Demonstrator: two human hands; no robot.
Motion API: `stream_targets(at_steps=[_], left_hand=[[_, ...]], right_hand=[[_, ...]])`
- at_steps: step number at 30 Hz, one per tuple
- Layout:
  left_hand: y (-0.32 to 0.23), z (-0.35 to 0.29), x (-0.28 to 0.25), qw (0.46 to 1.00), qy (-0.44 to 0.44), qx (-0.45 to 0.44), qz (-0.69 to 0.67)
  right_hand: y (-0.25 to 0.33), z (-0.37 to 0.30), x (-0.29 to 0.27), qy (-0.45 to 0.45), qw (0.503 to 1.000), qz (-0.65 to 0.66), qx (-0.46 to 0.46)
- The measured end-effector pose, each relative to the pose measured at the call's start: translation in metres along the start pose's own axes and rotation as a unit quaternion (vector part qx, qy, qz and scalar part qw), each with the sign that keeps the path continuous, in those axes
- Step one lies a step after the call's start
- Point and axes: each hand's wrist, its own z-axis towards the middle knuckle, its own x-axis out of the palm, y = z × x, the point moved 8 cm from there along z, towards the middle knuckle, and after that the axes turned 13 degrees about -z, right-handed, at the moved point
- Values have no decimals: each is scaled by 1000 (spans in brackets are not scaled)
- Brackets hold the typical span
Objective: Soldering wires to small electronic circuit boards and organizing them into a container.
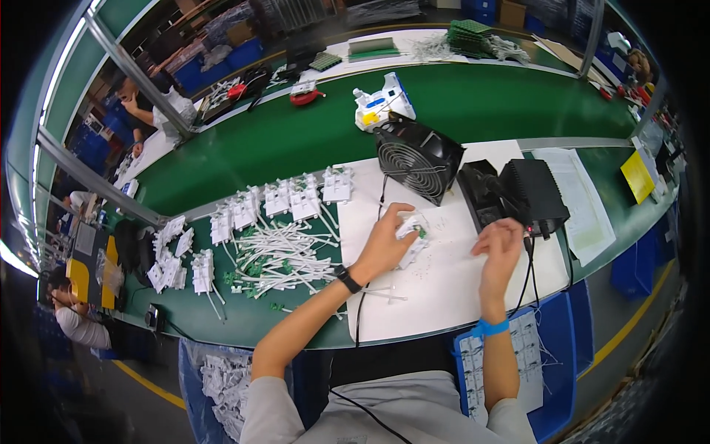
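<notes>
- Fan: stood with its grille toward the near side.
- White-and-blue device: lay on the green belt, beyond the fan.
- Papers: lay flat, farther right.
- Yellow card: showed near the right rim.
- Green stack: sat beyond the belt.

We have both forearms angled up from lower frame; left hand near centre, thumb and index parted; right hand right of centre, half-curled.
</notes>
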Motion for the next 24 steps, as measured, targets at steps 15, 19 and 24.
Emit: stream_targets(at_steps=[15, 19, 24], left_hand=[[-19, 15, 11, 977, 14, 96, 192], [-25, 6, 17, 973, 38, 97, 204], [-34, -12, 18, 946, 45, 129, 294]], right_hand=[[25, 57, 5, -14, 963, -246, -110], [31, 50, -4, -98, 938, -280, -181], [39, 30, -29, -198, 921, -196, -272]])
